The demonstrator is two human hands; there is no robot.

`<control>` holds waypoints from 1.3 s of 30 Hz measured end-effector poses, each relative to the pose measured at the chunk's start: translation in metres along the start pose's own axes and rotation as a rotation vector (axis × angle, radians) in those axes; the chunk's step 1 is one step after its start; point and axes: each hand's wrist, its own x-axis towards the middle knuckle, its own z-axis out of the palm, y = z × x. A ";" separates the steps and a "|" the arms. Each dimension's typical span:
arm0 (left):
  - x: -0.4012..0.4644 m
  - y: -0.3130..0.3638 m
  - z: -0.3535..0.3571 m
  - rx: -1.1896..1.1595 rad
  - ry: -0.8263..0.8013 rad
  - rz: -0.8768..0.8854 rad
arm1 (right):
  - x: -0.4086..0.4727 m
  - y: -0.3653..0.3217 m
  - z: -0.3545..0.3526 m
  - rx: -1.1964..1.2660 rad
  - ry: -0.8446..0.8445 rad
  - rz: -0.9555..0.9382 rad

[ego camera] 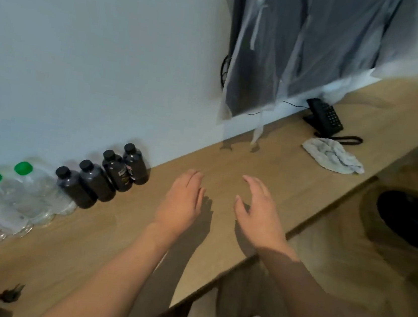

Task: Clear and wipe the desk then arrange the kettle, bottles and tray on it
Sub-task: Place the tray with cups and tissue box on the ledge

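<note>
Both hands, the left and the right, are held empty with fingers relaxed above the bare tabletop. Dark bottles are lined up against the wall left of them (presumably already arranged); the cloth is left beyond the right hand.

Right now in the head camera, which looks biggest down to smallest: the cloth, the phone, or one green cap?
1. Cloth
2. Phone, slightly smaller, though it sits farther away, so it's unsure
3. Green cap, clearly smallest
</note>
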 end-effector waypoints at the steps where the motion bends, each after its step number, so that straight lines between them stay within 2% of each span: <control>1: 0.005 0.019 0.008 0.000 -0.006 0.025 | -0.006 0.014 -0.013 0.004 0.026 0.029; 7: 0.041 0.149 0.078 -0.009 -0.034 0.153 | -0.038 0.123 -0.108 -0.008 0.130 0.179; 14: 0.085 0.340 0.191 -0.084 -0.161 0.311 | -0.084 0.279 -0.243 -0.022 0.305 0.402; 17: 0.095 0.409 0.225 -0.123 -0.196 0.410 | -0.111 0.319 -0.289 0.009 0.366 0.516; 20: 0.104 0.469 0.249 -0.136 -0.217 0.504 | -0.132 0.354 -0.328 -0.051 0.442 0.547; 26: 0.139 0.558 0.296 -0.134 -0.249 0.654 | -0.131 0.415 -0.385 -0.029 0.516 0.635; 35: 0.233 0.667 0.407 -0.199 -0.315 0.687 | -0.072 0.548 -0.468 -0.033 0.529 0.704; 39: 0.296 0.719 0.449 -0.260 -0.321 0.628 | -0.031 0.596 -0.520 -0.078 0.510 0.705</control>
